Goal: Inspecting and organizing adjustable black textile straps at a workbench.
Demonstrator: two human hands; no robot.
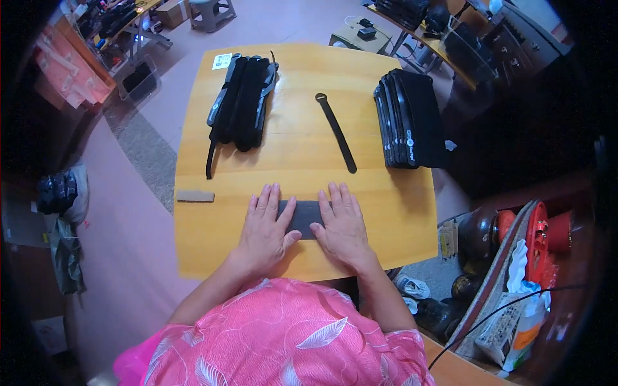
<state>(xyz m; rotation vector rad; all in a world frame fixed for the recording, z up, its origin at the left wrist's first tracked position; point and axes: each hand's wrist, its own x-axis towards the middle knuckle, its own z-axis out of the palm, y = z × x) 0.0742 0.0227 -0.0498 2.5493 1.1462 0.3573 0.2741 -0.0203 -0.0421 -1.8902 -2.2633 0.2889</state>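
A dark grey flat rectangular piece point(301, 219) lies near the front edge of the wooden table point(296, 154). My left hand point(265, 224) rests flat over its left end, fingers stretched forward and thumb toward the middle. Over its right end lies my right hand point(342, 225), also flat with fingers extended. Both palms hide the ends of the piece. Beyond my hands a black strap point(336, 134) with a slotted round end lies slantwise on the tabletop. To the left of my left hand is a small brown-grey strip point(196, 196).
A bundle of black padded pieces with straps point(241, 103) lies at the table's far left. A stack of black flat pieces point(412, 119) stands at the right edge. Beyond are a grey stool point(211, 14) and a cardboard box point(359, 35). Shoes point(412, 287) sit on the floor at right.
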